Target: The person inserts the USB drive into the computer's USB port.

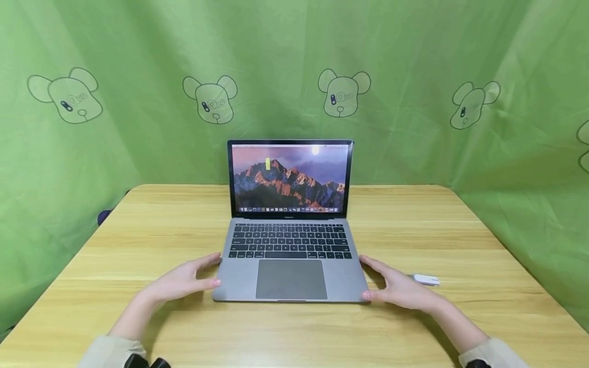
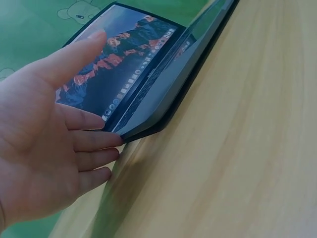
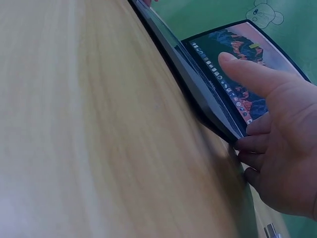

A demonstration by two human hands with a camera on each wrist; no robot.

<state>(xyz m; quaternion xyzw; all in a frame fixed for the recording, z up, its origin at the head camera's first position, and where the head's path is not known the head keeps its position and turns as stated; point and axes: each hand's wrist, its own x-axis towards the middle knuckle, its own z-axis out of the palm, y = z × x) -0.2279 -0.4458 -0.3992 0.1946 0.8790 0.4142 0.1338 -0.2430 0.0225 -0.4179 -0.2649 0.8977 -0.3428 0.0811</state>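
An unfolded grey laptop (image 1: 291,278) lies in the middle of the wooden table, its lit screen (image 1: 290,179) showing a mountain picture. At its left side is my left hand (image 1: 184,278), fingertips at the edge of the base and thumb near the front corner. My right hand (image 1: 393,287) mirrors this on the right side. In the left wrist view the fingers (image 2: 96,141) are fairly straight beside the laptop's edge, with the thumb raised apart. The right wrist view shows slightly bent fingers (image 3: 255,144) against the other edge.
A small white stick (image 1: 426,279), resembling a USB drive, lies on the table just beyond my right hand. Its metal end (image 3: 271,231) shows in the right wrist view. Green cloth (image 1: 285,51) with bear-head drawings hangs behind and beside the wooden table (image 1: 184,230).
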